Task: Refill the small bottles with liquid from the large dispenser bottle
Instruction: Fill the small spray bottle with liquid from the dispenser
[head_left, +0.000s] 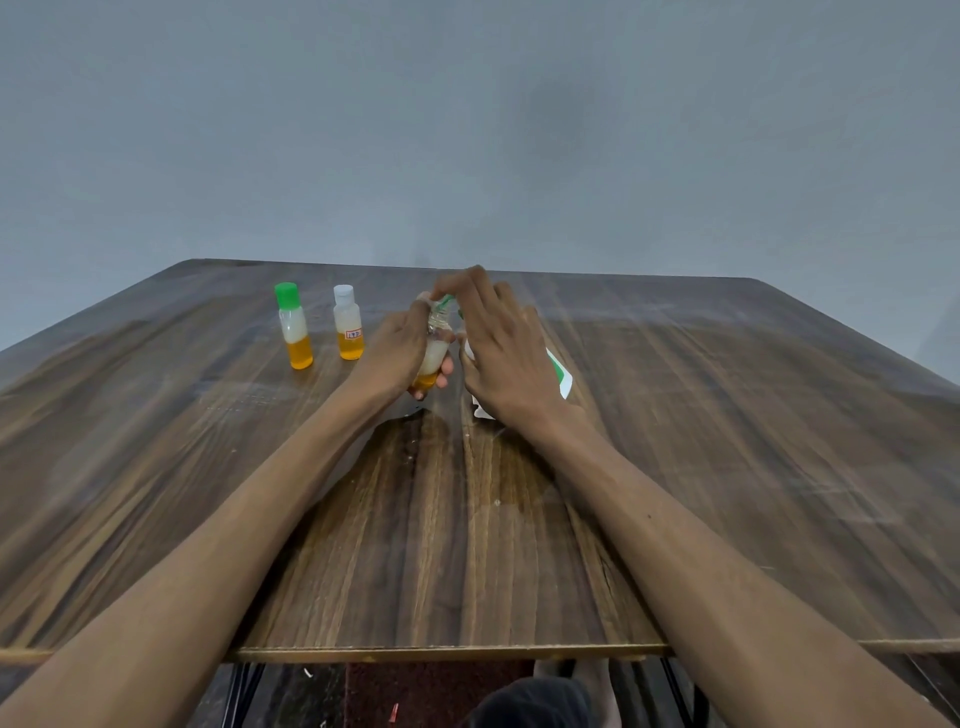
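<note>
My left hand (397, 345) grips a small clear bottle (434, 353) with orange liquid at its bottom, tilted, its mouth up under a green nozzle (445, 301). My right hand (501, 345) lies over the large white dispenser bottle (563, 382), fingers curled on the green pump top; most of that bottle is hidden behind the hand. Two more small bottles stand upright on the table to the left: one with a green cap (293, 327), one with a white cap (348, 323), each with orange liquid in the lower part.
The wooden table (467, 545) reaches a grey wall at the back. Its near edge runs across the bottom of the view, with the floor and my legs below it.
</note>
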